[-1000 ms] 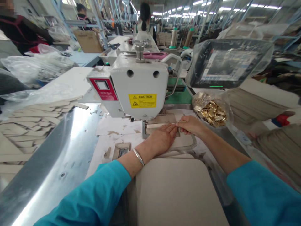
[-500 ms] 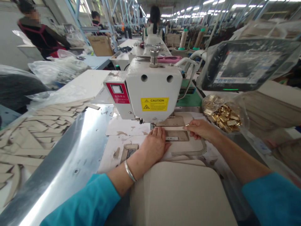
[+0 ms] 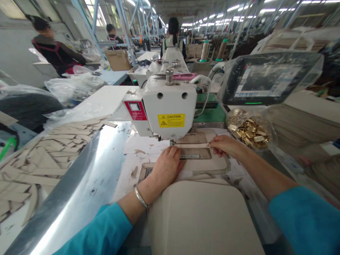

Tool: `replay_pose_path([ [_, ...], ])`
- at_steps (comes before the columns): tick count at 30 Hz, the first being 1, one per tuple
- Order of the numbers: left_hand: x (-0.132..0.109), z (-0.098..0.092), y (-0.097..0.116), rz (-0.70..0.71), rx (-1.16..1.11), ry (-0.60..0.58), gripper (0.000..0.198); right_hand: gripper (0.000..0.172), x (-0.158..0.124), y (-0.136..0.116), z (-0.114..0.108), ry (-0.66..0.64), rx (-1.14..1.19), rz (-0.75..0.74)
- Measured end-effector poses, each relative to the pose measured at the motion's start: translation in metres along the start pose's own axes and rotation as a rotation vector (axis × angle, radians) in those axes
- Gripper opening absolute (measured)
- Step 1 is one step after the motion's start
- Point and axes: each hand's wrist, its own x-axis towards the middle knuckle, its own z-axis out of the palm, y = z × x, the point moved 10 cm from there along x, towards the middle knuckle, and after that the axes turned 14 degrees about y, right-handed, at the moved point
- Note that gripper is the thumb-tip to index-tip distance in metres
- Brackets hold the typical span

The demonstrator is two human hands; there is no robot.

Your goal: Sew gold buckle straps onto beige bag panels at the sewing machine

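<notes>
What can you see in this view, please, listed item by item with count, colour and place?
machine head: one, white, centre
screen: one, dark, upper right
thread spools: two, beige and brown with green bases, behind the machine
cardboard box: one, brown, back left
co-workers: at least three, mostly dark clothing, background
loose strips: many, beige, left
metal pieces: many, gold, bagged at right
metal tabletop: one, silver, left of centre
large panels: several, beige, front centre
held strip: one, beige, between the hands
bracelet: one, silver, left wrist
sleeves: two, blue, lower corners
left hand: one, bare, near the held strip's left end
right hand: one, bare, pinching its right end
</notes>
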Motion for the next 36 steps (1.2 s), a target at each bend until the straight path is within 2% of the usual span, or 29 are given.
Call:
replay_pose_path([
  [3, -0.003, -0.008, -0.017, -0.144, 0.105, 0.013, 0.039, 0.019, -0.001, -0.001, 0.000, -0.002, 0.002, 0.002],
  [5, -0.004, -0.008, -0.022, -0.176, 0.136, -0.011, 0.039, 0.019, -0.001, 0.000, 0.000, 0.000, 0.010, 0.003],
  [11, -0.001, 0.002, -0.024, -0.112, 0.121, -0.165, 0.046, 0.018, -0.003, 0.000, -0.002, -0.002, 0.026, 0.021],
  [20, -0.001, 0.005, -0.025, -0.088, 0.165, -0.190, 0.049, 0.018, -0.001, -0.001, -0.002, 0.003, -0.022, 0.037],
  [31, -0.020, -0.006, -0.063, -0.129, 0.220, -0.251, 0.048, 0.021, -0.012, -0.030, 0.033, -0.003, -0.050, 0.030],
  [36, -0.028, -0.015, -0.082, -0.139, 0.248, -0.234, 0.048, 0.022, -0.015, -0.044, 0.052, -0.008, -0.067, 0.021],
])
